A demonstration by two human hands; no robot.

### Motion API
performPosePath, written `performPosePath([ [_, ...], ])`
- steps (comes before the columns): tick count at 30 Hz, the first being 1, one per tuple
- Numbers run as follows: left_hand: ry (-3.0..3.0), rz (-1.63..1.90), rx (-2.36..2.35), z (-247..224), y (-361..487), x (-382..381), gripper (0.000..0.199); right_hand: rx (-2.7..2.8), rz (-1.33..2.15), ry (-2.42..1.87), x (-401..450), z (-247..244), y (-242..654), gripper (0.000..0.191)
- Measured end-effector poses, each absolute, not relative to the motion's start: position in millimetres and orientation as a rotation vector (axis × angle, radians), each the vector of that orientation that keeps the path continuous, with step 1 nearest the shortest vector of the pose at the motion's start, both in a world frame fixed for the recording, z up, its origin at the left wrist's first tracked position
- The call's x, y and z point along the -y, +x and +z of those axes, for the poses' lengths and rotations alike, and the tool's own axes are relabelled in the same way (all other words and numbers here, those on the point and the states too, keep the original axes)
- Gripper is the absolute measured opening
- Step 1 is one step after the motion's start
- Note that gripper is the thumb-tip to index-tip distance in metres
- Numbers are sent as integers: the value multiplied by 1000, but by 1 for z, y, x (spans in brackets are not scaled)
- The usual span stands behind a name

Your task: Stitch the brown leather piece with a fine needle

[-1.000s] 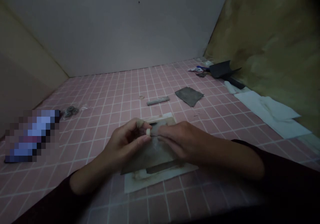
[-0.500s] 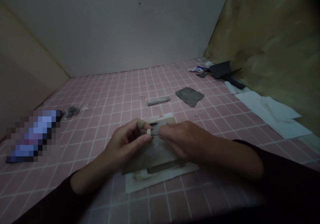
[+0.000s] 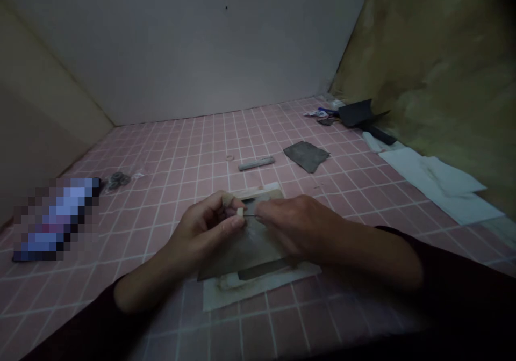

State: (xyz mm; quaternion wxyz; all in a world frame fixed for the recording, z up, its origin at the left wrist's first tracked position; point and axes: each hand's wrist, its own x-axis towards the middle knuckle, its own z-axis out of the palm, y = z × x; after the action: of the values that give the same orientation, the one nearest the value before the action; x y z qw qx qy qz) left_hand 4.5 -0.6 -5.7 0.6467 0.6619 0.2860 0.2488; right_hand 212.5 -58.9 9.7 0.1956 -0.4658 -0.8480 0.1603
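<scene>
My left hand [image 3: 207, 221] pinches a small pale ring-like piece [image 3: 241, 212] between thumb and fingertips. My right hand [image 3: 300, 221] is closed around a thin dark tool, and its slender rod [image 3: 250, 216] reaches toward the pale piece. I cannot tell whether the rod's tip touches it. Beneath both hands lies a greyish flat sheet [image 3: 226, 261] on a stained white paper [image 3: 258, 294]. A dark strip [image 3: 262, 268] shows at the sheet's near edge. Most of the tool is hidden inside my right fist.
Beyond my hands are a pale ring [image 3: 229, 158], a grey stick [image 3: 256, 163] and a dark grey sheet [image 3: 307, 157]. White papers [image 3: 439, 189] and a black curved object [image 3: 358, 114] lie right. A blurred-out screen [image 3: 60, 216] and a bag of grey bits [image 3: 119, 179] are left.
Both hands keep nearly the same pose, with the pale piece and thin tool still held. The whole view has shifted very slightly.
</scene>
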Motion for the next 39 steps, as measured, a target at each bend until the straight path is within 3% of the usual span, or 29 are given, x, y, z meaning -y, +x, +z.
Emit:
performPosePath([
  [5, 1741, 624, -675, -7, 2, 2, 22, 2185, 1136, -1259, 55, 29, 212, 29],
  [7, 1720, 593, -677, -6, 2, 2, 21, 2252, 1006, -1269, 55, 26, 212, 24],
  [10, 1599, 499, -643, -4, 3, 1, 18, 2402, 446, -1320, 58, 12, 212, 10],
  [13, 1578, 485, -632, -4, 3, 0, 17, 2443, 186, -1348, 62, 4, 212, 12],
  [17, 1923, 573, -649, -6, 1, -2, 15, 2396, 570, -1303, 60, 15, 212, 11],
  [20, 2237, 607, -572, -5, 0, -2, 16, 2326, 940, -1235, 56, 27, 214, 29],
  [22, 2275, 621, -559, -5, 0, -2, 17, 2328, 914, -1232, 56, 26, 215, 28],
  [26, 1991, 605, -619, -4, 2, 0, 14, 2434, 368, -1286, 59, 8, 215, 7],
  [29, 1789, 561, -645, -5, 4, 1, 16, 2474, 104, -1313, 62, -2, 214, 10],
  [31, 1844, 591, -645, -5, 3, 0, 16, 2463, 182, -1301, 62, 0, 213, 11],
  [36, 2216, 677, -544, -3, 1, -2, 16, 2346, 825, -1184, 58, 19, 214, 21],
  [39, 2176, 663, -560, -1, 2, -1, 15, 2391, 725, -1227, 57, 17, 215, 22],
])
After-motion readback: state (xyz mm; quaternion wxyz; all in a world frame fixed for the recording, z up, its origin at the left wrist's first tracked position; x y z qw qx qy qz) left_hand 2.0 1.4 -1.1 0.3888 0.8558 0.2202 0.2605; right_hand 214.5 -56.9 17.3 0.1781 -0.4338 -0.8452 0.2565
